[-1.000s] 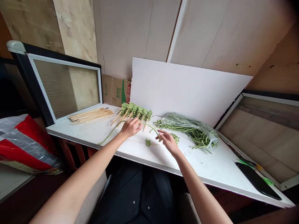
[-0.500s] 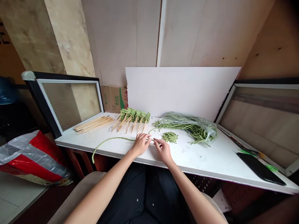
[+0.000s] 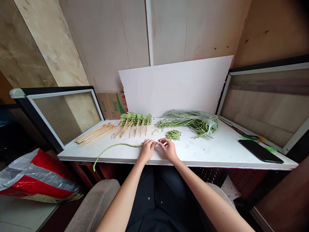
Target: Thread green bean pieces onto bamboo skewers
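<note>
A long green bean (image 3: 118, 144) runs leftward from my hands, and its far tip droops over the table's front edge. My left hand (image 3: 147, 150) is closed around the bean near its right end. Fingertips pinched, my right hand (image 3: 168, 149) grips the same end close beside the left; the fingers hide most of what lies between them. Just beyond the right hand sits a small pile of cut bean pieces (image 3: 173, 135). Behind it, a bundle of long beans (image 3: 204, 127) lies partly in a clear plastic bag (image 3: 190, 114).
Bean-loaded skewers (image 3: 136, 119) lie stacked at the back left, beside loose bamboo skewers (image 3: 95, 133). A cardboard box (image 3: 111, 104) stands behind them. On the right of the white table (image 3: 205, 154) are a black phone (image 3: 260, 150) and scissors (image 3: 241, 131). Framed panels flank both ends.
My head view has tilted and shifted. The hands stay close together on the bean, with the right fingertips now nearer to the left hand.
</note>
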